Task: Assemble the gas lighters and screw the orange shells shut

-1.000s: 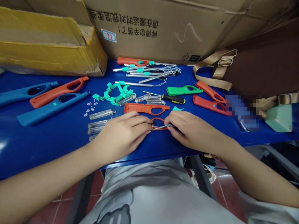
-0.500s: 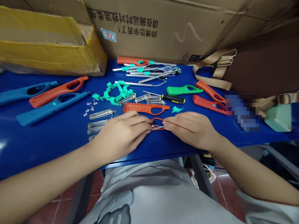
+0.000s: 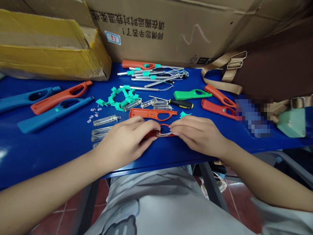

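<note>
Near the table's front edge, my left hand (image 3: 129,135) and my right hand (image 3: 200,132) both grip a red lighter casing half (image 3: 164,134). My left fingers are closed around its left end, and my right fingers pinch its right end. Thin wires run along the casing between the hands; what else lies inside is hidden by my fingers. Just behind it rests another orange-red casing half (image 3: 153,114), hollow side up. A small green trigger (image 3: 185,114) lies by my right fingertips. Clear fuel tanks (image 3: 105,120) lie beside my left hand.
Behind lie green plastic pieces (image 3: 119,105), a screwdriver (image 3: 182,103), and metal lighter tubes (image 3: 151,78) with wires. Blue casings (image 3: 53,114) are at left, green (image 3: 192,94) and red casings (image 3: 217,109) at right. A cardboard box (image 3: 146,45) and a bag (image 3: 276,62) stand at the back.
My left fingers have shifted on the casing, uncovering more of its left part and the wires. My right hand has moved only slightly. The other things lie as before.
</note>
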`<state>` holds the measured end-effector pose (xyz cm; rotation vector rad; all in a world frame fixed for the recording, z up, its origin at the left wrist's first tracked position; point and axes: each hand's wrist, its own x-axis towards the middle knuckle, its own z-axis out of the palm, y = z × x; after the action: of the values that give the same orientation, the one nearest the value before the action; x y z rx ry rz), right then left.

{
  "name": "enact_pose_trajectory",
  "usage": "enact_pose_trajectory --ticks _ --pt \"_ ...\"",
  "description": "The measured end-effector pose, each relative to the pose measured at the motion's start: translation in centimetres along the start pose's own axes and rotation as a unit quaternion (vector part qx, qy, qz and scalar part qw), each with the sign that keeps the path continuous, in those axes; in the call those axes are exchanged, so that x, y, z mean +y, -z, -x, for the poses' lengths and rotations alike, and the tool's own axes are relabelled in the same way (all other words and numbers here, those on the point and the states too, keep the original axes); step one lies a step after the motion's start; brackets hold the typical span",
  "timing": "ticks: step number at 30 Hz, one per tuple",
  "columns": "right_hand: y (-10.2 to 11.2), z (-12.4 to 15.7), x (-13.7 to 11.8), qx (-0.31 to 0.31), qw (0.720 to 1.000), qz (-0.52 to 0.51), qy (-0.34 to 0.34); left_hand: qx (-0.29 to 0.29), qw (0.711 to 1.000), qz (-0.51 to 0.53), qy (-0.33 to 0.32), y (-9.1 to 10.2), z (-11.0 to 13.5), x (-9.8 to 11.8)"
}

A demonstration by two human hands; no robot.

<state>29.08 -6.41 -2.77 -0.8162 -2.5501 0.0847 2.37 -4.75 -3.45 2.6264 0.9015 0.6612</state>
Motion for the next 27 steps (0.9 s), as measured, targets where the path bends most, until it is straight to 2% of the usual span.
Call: enact_pose_trajectory --ticks 5,10,12,17,19,21,23,27 --pt "-0.3 0.4 0.0 0.039 0.990 -0.130 -0.039 -0.005 1.000 -0.002 0.006 0.1 0.0 0.1" --pt "-0.1 0.3 0.0 0.038 0.982 -0.172 -0.065 -0.003 1.000 -0.010 -0.004 0.2 0.1 0.1" --pt "0.1 0.3 0.1 0.020 0.987 -0.148 -0.055 -0.003 1.000 -0.010 -0.006 0.2 0.1 0.1" --pt "0.6 1.0 0.0 -0.081 0.996 0.005 0.032 -0.001 1.000 -0.006 -0.028 0.1 0.1 0.0" --pt "0.8 1.4 -0.1 -0.068 0.998 -0.001 0.004 -0.005 0.999 -0.008 -0.052 0.1 0.1 -0.1" --pt "1.0 1.9 -0.2 -0.036 0.997 -0.023 -0.069 -0.009 0.997 -0.014 -0.070 0.0 0.1 -0.2" --pt "1.2 2.3 0.0 -0.029 0.990 -0.039 -0.132 -0.006 0.997 -0.020 -0.080 0.0 0.2 -0.3" --pt "1.0 2.8 0.3 -0.030 0.986 -0.065 -0.152 -0.002 0.996 -0.024 -0.086 -0.1 0.3 -0.5"
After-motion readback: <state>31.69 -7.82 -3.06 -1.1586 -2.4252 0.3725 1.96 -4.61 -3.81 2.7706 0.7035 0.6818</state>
